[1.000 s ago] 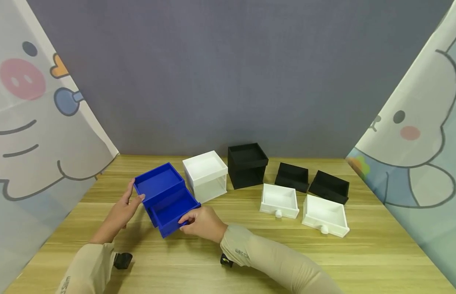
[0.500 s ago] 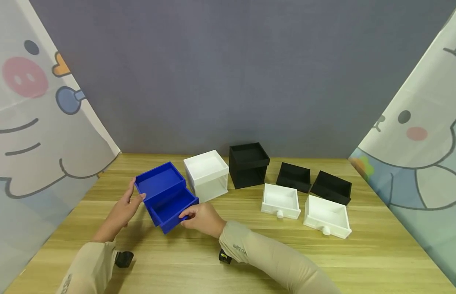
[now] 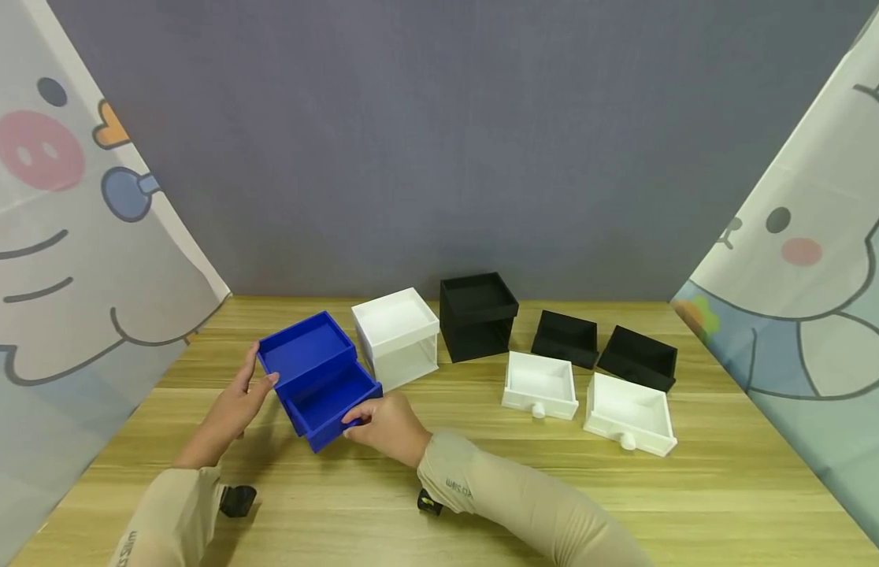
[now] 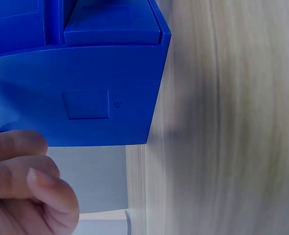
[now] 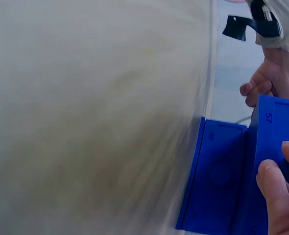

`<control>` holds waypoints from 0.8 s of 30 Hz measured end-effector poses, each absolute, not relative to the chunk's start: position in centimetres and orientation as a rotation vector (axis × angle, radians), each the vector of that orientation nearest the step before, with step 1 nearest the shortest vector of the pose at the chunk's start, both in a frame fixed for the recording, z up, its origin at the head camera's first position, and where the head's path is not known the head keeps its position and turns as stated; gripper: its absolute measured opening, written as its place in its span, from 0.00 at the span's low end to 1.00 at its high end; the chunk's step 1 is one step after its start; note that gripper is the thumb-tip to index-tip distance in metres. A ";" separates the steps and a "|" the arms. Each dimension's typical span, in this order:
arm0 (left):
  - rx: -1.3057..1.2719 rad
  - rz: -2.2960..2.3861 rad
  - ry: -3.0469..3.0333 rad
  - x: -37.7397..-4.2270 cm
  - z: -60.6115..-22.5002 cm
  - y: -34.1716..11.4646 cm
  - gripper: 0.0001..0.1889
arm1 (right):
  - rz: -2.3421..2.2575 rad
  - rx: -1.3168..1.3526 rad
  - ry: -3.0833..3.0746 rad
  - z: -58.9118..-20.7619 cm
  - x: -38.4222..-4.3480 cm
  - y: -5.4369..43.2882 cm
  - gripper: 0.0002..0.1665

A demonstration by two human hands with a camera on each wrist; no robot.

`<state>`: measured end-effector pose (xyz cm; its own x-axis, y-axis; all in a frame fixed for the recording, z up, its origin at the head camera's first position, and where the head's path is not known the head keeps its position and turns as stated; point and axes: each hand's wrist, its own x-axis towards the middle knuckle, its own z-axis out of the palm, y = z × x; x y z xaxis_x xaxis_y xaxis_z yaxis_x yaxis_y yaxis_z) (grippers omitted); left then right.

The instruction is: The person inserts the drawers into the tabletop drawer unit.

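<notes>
A small blue drawer cabinet [image 3: 305,350] with a shallow tray top stands at the left of the table, turned at an angle. My left hand [image 3: 235,405] steadies its left side, thumb at the front corner and fingers toward the back. An upper blue drawer [image 3: 333,396] juts partway out of it. My right hand [image 3: 393,425] pinches that drawer at the middle of its front, hiding most of the knob. Below it, the lower blue front [image 5: 218,176] sits further back in the right wrist view. In the left wrist view the cabinet's side [image 4: 32,83] rises above my bent fingers.
A white cabinet shell [image 3: 395,331] and a black one [image 3: 477,319] stand right of the blue cabinet. Farther right lie two black drawers, left [image 3: 565,339] and right [image 3: 638,358], behind two white drawers, left [image 3: 540,382] and right [image 3: 629,413]. A grey backdrop [image 3: 439,157] rises behind.
The blue drawer has slid slightly into the cabinet, and my right hand has moved with it. My left hand stays in the same place on the cabinet's side.
</notes>
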<state>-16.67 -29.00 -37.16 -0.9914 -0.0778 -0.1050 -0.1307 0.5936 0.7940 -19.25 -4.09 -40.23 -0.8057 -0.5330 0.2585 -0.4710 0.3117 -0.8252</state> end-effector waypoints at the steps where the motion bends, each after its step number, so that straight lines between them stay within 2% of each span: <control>1: -0.184 1.379 2.750 -16.7 -37.2 -29.0 0.41 | -1.523 -0.965 2.502 -40.3 -19.2 -4.1 0.04; 9: -0.201 1.398 2.744 -16.9 -37.3 -29.1 0.41 | -1.407 -1.058 2.581 -39.9 -19.0 -5.0 0.05; 16: -0.185 1.416 2.745 -17.2 -37.4 -28.9 0.40 | -1.420 -1.003 2.515 -39.3 -19.8 -5.1 0.05; 19: -0.179 1.417 2.739 -17.0 -37.5 -29.1 0.40 | -1.588 -0.859 2.326 -39.7 -19.8 -5.1 0.07; 24: -0.178 1.405 2.744 -17.0 -37.5 -29.3 0.41 | -1.966 -0.461 1.830 -40.4 -19.1 -4.9 0.14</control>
<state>-16.98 -29.27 -37.50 -0.9919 -0.0780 -0.1002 -0.1269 0.5797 0.8049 -19.08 -4.91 -40.36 -0.8598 -0.5092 -0.0378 0.0743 -0.0515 -0.9959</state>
